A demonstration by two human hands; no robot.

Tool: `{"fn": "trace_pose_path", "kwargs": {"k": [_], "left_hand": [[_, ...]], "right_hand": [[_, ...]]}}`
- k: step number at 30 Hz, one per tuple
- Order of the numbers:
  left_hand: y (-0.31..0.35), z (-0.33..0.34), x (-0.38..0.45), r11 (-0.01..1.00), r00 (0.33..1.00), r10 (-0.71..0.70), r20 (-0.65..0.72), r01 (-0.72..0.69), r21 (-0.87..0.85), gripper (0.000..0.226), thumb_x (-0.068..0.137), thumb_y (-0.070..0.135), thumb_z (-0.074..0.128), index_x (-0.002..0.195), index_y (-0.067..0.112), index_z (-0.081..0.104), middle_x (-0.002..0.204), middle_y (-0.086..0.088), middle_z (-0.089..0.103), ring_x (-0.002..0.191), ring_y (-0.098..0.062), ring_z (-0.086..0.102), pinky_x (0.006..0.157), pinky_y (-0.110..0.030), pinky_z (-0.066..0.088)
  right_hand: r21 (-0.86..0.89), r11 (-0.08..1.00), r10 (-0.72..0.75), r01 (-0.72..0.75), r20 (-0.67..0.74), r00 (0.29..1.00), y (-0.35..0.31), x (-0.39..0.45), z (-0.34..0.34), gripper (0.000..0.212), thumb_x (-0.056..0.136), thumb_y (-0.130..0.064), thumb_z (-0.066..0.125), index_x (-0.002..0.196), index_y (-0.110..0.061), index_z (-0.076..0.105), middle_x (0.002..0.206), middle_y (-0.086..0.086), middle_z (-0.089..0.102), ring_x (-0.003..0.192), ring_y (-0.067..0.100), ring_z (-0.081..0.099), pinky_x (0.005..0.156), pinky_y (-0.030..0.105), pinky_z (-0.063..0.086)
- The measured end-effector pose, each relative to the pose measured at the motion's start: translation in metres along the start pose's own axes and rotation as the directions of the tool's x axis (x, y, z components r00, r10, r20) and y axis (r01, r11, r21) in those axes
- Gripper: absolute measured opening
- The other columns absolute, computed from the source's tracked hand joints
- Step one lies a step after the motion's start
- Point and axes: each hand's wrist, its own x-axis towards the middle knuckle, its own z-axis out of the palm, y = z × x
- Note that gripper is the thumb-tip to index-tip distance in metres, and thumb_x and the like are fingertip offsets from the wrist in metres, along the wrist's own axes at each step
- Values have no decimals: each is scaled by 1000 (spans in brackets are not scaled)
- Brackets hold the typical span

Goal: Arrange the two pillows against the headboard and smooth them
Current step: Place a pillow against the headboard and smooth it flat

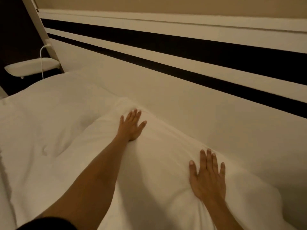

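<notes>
A white pillow (159,165) lies against the pale headboard (191,97), running from the middle to the lower right. My left hand (132,126) rests flat on its far end, fingers spread. Flat on the pillow's near part lies my right hand (208,176), fingers apart too. A second white pillow (54,103) sits to the left, its top edge touching the headboard. Neither hand grips any fabric.
The headboard carries two dark horizontal stripes (191,48). At the far left a white shelf (31,66) with a white cable (42,63) hangs beside a slanted post (41,30). White bedding (20,171) fills the lower left.
</notes>
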Motion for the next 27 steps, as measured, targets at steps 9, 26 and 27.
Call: {"fn": "trace_pose_path", "kwargs": {"k": [9,26,27], "left_hand": [[-127,-27,-16,987,963,-157,219,144,74,81,88,72,9,155,26,8,164,0,5,152,-20,7,122,-49,7],[0,-39,-94,956,954,288,79,-282,-85,68,100,51,23,156,15,7,164,-4,-1,152,-19,-1,122,-41,3],[8,-36,-103,945,943,322,88,-313,-96,68,100,51,23,156,16,7,164,-2,-2,152,-18,-2,122,-40,2]], "right_hand": [[-37,998,42,-44,-38,998,1,-10,-3,77,92,-59,12,151,-14,34,158,8,32,146,23,29,119,47,16],[68,959,276,-274,-28,961,-10,-82,-56,60,102,-40,18,155,-13,16,164,9,9,152,22,4,121,46,4],[78,969,239,-236,-33,970,-27,-86,-51,60,102,-40,18,155,-13,16,164,9,9,152,22,4,121,45,3]]}}
